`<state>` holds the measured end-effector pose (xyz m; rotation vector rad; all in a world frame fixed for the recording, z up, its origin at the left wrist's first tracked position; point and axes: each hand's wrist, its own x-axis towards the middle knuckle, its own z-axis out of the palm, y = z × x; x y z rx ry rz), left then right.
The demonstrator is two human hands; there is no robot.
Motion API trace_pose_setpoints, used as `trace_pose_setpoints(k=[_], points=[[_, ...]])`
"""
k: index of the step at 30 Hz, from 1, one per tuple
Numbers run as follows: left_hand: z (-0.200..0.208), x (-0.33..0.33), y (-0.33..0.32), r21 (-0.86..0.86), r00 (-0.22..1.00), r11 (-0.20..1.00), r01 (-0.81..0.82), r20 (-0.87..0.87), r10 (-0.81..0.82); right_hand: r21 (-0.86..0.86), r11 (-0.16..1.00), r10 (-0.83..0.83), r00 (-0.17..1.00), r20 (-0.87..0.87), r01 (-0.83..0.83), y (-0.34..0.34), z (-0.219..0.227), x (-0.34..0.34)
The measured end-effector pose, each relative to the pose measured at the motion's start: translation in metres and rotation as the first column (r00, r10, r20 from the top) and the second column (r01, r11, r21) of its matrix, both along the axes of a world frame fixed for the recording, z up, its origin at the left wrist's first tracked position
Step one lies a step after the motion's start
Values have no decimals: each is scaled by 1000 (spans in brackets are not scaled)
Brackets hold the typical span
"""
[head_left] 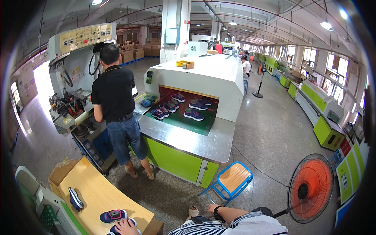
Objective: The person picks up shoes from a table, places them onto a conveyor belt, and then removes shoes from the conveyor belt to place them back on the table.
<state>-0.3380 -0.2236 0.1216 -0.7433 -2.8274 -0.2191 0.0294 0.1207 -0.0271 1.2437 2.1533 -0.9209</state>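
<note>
Now, left hand (126, 227): is resting over a dark shoe (113, 229); whether clamped, I cannot tell.
Shoe: is lying on the wood-toned table (96, 186), beside another shoe (111, 216).
Right hand (212, 208): is hanging near the blue-framed stool (235, 177); grip unclear.

No words or numbers can be read clearly. Small marks stand in several places. At left, the cream control panel (87, 38) on a tall grey machine has rows of dark dials and tiny labels, too small to make out. Below it, small yellow and red stickers (77, 71) are on the machine's pale back plate, their print blurred. A white box (200, 48) on top of the long white machine (211, 69) has a dark, round, patterned mark, possibly an emblem or a vent. Coloured sheets (33, 85) hang on the far-left wall, illegible.
</note>
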Motion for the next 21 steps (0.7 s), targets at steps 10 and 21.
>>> trace_pose_setpoints(k=[10, 21], points=[[-10, -2, 4, 169, 999, 985, 24, -34, -18, -12, 999, 46, 999, 3, -46, 2, -5, 6], [-5, 1, 2, 139, 1000, 990, 1, 12, -3, 11, 999, 38, 998, -59, -37, -3, 8, 2]])
